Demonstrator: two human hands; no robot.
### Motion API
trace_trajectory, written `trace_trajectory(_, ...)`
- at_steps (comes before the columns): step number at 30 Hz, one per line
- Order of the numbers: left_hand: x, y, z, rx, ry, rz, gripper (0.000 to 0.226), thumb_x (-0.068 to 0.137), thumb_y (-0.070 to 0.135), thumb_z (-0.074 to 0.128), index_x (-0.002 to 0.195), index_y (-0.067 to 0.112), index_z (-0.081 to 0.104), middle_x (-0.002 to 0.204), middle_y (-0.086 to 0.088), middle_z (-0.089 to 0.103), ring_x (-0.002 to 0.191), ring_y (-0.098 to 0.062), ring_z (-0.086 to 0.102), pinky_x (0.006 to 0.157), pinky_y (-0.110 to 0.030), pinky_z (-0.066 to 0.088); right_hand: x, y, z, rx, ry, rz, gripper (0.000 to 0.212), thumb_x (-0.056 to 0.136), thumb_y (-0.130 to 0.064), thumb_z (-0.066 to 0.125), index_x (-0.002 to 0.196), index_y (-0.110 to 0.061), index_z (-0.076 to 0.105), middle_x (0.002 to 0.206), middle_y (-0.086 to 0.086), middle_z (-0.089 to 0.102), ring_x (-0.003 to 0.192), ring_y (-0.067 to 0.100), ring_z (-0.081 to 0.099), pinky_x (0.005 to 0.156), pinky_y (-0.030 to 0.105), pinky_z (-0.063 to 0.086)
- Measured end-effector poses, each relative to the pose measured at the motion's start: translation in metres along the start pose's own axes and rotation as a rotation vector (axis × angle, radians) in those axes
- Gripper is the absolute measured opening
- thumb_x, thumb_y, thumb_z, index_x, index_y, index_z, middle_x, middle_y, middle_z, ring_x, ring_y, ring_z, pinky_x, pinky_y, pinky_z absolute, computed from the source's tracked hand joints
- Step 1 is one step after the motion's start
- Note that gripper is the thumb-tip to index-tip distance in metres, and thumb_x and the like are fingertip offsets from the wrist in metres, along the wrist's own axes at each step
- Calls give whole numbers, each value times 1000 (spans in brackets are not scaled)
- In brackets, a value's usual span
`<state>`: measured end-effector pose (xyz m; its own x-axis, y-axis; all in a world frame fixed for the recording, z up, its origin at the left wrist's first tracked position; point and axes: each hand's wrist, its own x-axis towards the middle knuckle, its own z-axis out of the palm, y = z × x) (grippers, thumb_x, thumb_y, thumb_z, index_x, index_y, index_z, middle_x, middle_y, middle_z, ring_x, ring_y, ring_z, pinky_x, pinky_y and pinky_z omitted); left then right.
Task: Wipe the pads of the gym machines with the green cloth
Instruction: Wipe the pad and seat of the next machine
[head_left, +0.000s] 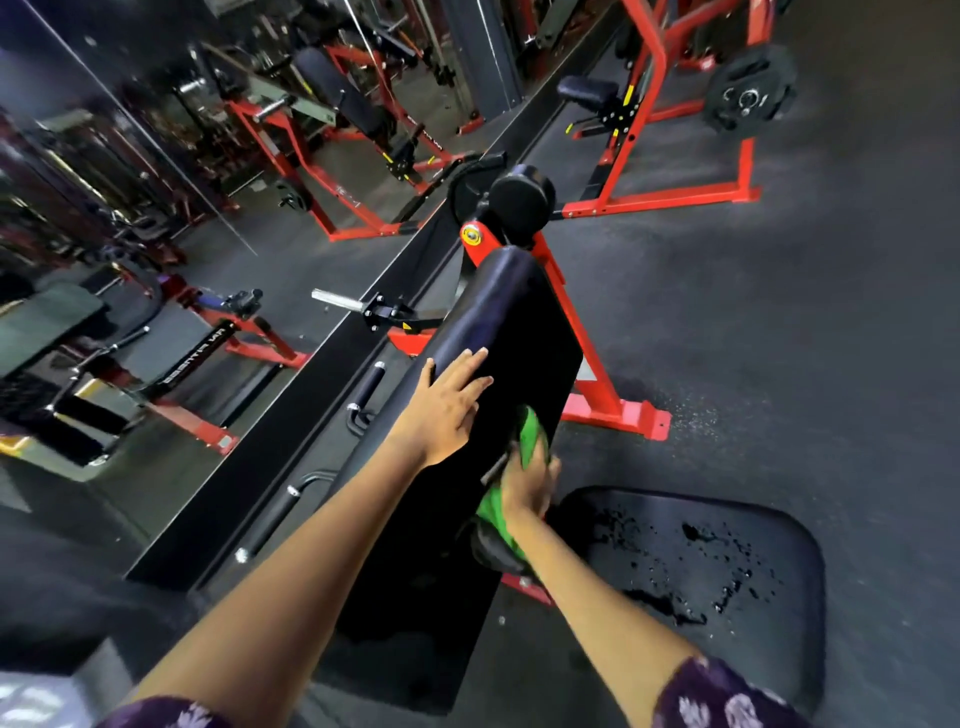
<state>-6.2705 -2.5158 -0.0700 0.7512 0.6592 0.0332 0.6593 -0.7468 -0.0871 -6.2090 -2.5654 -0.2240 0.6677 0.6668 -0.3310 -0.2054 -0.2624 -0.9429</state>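
Observation:
A long black pad (514, 322) of a red-framed gym machine runs away from me in the middle of the view. My left hand (447, 405) rests flat on its left upper edge with fingers straight. My right hand (530, 488) grips the green cloth (532, 434) and presses it against the pad's right side, low down near its underside. More of the cloth shows below my wrist. A black seat pad (727, 566) to the right is wet with droplets. A round black roller pad (519, 202) sits at the machine's far end.
The machine's red frame (618, 410) stands on dark rubber floor. A mirror wall (156, 208) lines the left side. Black handles (363, 389) stick out on the left. Another red machine (675, 156) with a weight plate (748, 93) stands at the back right.

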Motion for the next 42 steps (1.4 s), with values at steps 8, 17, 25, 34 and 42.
trace_trajectory(8,-43,2,-1,48,-21,-34,57,84,2,46,140,12,43,159,-4,8,147,-22,5,114,-57,10,-102,34,-2,-19,-86,-464,59,89,-47,49,132,-7,54,128,15,47,119,21,41,101,19,27)
trace_trajectory(17,-80,7,-4,59,119,-357,51,95,16,40,145,14,31,159,-1,6,147,-17,4,109,-63,5,-116,15,5,-16,41,-231,49,92,-37,56,137,-16,50,131,19,47,117,32,49,96,33,36)
trace_trajectory(25,-107,15,12,63,197,-108,43,80,16,38,109,1,67,129,-20,57,125,-41,48,105,-49,35,-166,96,-21,-140,-132,-487,55,92,-55,42,142,-32,37,129,19,47,120,29,47,98,37,43)
trace_trajectory(34,-151,77,48,-409,163,-339,50,95,40,46,131,6,51,132,-9,55,124,-24,51,104,-31,36,-114,17,-78,-163,-218,-462,51,91,-21,61,140,-17,45,124,14,45,117,28,50,99,22,32)
trace_trajectory(42,-139,138,63,-1753,184,-824,34,96,27,51,120,4,60,112,-16,66,95,-25,64,91,-37,49,-109,-15,-118,-511,-454,-468,76,80,-8,63,145,-32,32,151,5,19,136,27,21,115,33,17)
